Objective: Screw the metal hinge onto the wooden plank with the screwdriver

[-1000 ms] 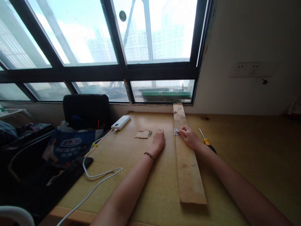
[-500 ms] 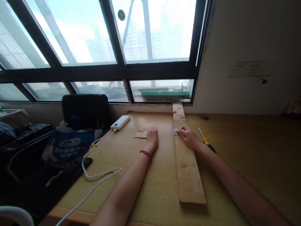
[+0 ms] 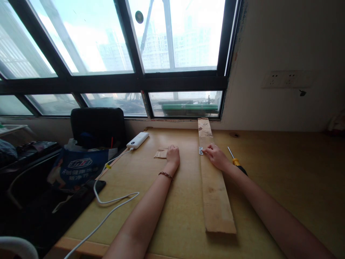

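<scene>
A long wooden board lies lengthwise on the table, its far end near the window wall. On its left edge sits a small metal hinge. My right hand rests on the board, thumb and finger pinched at the hinge's right side. My left hand is closed, fingers curled down at the right end of a small cardboard piece; whatever its fingertips hold is hidden. Just right of my right hand lies a screwdriver with a yellow and black handle.
A white power bank lies by the table's left edge, its white cable looping toward the front. Left of the table stand a black chair and a blue bag. The window and a wall socket are behind.
My left hand has shifted slightly left, covering more of the cardboard piece. My right hand, the hinge and the board stay in place.
</scene>
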Demonstrator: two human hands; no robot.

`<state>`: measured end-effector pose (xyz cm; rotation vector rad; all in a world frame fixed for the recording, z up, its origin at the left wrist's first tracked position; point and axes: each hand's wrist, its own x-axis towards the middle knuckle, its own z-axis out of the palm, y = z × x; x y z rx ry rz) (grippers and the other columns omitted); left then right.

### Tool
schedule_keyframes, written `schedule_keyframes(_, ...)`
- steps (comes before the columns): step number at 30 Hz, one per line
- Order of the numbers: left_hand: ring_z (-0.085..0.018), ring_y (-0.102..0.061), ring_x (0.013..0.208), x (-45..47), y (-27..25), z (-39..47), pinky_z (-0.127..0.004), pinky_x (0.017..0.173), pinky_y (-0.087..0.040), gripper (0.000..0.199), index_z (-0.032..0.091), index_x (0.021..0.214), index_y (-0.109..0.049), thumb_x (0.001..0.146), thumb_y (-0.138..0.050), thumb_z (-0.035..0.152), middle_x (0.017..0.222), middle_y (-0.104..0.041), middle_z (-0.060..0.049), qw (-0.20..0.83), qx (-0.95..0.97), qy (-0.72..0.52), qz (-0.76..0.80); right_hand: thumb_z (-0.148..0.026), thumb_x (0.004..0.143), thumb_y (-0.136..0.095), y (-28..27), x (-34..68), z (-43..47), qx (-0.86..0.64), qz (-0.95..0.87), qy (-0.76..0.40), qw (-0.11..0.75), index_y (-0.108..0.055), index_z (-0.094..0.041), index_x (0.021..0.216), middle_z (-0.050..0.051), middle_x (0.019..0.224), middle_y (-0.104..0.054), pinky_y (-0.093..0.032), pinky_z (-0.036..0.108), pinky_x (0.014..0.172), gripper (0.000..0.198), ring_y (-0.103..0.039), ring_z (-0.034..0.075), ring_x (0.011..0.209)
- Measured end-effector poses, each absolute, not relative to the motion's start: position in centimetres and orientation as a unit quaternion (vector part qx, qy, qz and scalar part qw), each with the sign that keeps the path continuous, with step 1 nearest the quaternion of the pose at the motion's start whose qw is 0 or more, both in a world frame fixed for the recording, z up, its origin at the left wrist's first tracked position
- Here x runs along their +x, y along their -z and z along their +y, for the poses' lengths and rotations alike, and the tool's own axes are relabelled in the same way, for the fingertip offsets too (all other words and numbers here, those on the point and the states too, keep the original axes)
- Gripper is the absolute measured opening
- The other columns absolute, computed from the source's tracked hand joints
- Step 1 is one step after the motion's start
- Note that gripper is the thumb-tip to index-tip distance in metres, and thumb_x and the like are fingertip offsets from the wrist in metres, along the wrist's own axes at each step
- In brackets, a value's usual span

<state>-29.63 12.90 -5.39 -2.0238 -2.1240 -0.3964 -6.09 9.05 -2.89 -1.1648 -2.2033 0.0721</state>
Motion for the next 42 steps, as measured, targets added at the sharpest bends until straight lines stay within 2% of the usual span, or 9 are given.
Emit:
schedule_keyframes(9,-0.026,-0.049,0.092,-29.9,5.3,12.5,-0.035,0.072,-0.042,0.029,0.009,0.086,-0.064,0.081,-0.035,0.006,0.089,-0.057,-0.016,0.127,-0.685,0.142,-0.704,-0.021,0.088,-0.045,2.9,-6.1,9.0,-0.443,-0.837,-0.026,0.321,-0.064,-0.019,0.094,0.006,0.088,-0.051,-0.040,0.026,0.074,0.020,-0.049,0.017,0.083)
schedule_keyframes(14,-0.026,-0.046,0.103,-28.8,4.7,11.8,-0.038,0.085,-0.039,0.026,0.012,0.090,-0.062,0.081,-0.037,0.009,0.100,-0.057,-0.015,0.095,-0.717,0.255,-0.642,-0.020,0.088,-0.045,2.9,-6.1,9.0,-0.441,-0.838,-0.027,0.321,-0.064,-0.019,0.094,0.007,0.088,-0.051,-0.040,0.026,0.074,0.020,-0.049,0.017,0.084)
schedule_keyframes(17,-0.020,-0.052,0.098,-26.4,5.0,11.3,-0.034,0.088,-0.041,0.022,0.015,0.094,-0.060,0.084,-0.040,0.016,0.104,-0.058,-0.012,-0.078,-0.730,0.365,-0.573,-0.018,0.087,-0.044,3.0,-6.1,9.0,-0.439,-0.838,-0.026,0.323,-0.064,-0.020,0.096,0.007,0.089,-0.051,-0.040,0.026,0.075,0.022,-0.049,0.017,0.084)
schedule_keyframes(21,-0.016,-0.062,0.076,-23.3,6.0,10.8,-0.031,0.074,-0.049,0.019,0.014,0.093,-0.058,0.082,-0.049,0.024,0.089,-0.065,-0.010,-0.473,-0.585,0.487,-0.444,-0.015,0.086,-0.044,3.1,-6.1,9.2,-0.443,-0.837,-0.023,0.322,-0.063,-0.021,0.100,0.007,0.090,-0.051,-0.040,0.027,0.076,0.024,-0.049,0.017,0.085)
schedule_keyframes(22,-0.015,-0.063,0.074,-22.9,6.2,10.7,-0.032,0.073,-0.050,0.020,0.013,0.094,-0.058,0.080,-0.051,0.025,0.088,-0.065,-0.010,-0.544,-0.536,0.500,-0.409,-0.015,0.086,-0.044,3.2,-6.1,9.2,-0.443,-0.837,-0.023,0.321,-0.063,-0.021,0.101,0.007,0.090,-0.051,-0.040,0.027,0.077,0.025,-0.049,0.017,0.085)
schedule_keyframes(25,-0.015,-0.065,0.077,-22.8,6.3,10.6,-0.032,0.076,-0.050,0.023,0.011,0.096,-0.056,0.076,-0.057,0.023,0.089,-0.066,-0.011,-0.644,-0.428,0.530,-0.348,-0.012,0.085,-0.044,3.1,-6.1,9.2,-0.444,-0.838,-0.022,0.317,-0.063,-0.021,0.101,0.007,0.091,-0.051,-0.040,0.027,0.077,0.027,-0.049,0.017,0.086)
schedule_keyframes(30,-0.016,-0.066,0.073,-23.5,5.8,10.5,-0.033,0.078,-0.050,0.025,0.010,0.095,-0.055,0.073,-0.060,0.021,0.083,-0.067,-0.012,-0.656,-0.356,0.564,-0.353,-0.015,0.086,-0.044,2.9,-6.1,9.1,-0.442,-0.839,-0.021,0.318,-0.063,-0.021,0.100,0.007,0.090,-0.051,-0.040,0.027,0.077,0.024,-0.050,0.017,0.086)
schedule_keyframes(37,-0.018,-0.066,0.074,-23.5,5.6,10.3,-0.035,0.077,-0.050,0.029,0.012,0.097,-0.055,0.071,-0.061,0.022,0.081,-0.068,-0.012,-0.639,-0.360,0.581,-0.353,-0.012,0.085,-0.044,2.9,-6.1,9.1,-0.441,-0.840,-0.020,0.315,-0.063,-0.021,0.100,0.007,0.090,-0.051,-0.040,0.027,0.077,0.026,-0.050,0.017,0.085)
schedule_keyframes(42,-0.017,-0.065,0.078,-23.6,5.4,10.2,-0.035,0.079,-0.050,0.025,0.011,0.091,-0.057,0.068,-0.063,0.020,0.085,-0.067,-0.011,-0.629,-0.345,0.608,-0.340,-0.012,0.085,-0.044,3.0,-6.1,9.1,-0.440,-0.840,-0.015,0.317,-0.063,-0.021,0.101,0.007,0.090,-0.051,-0.040,0.027,0.077,0.027,-0.049,0.017,0.085)
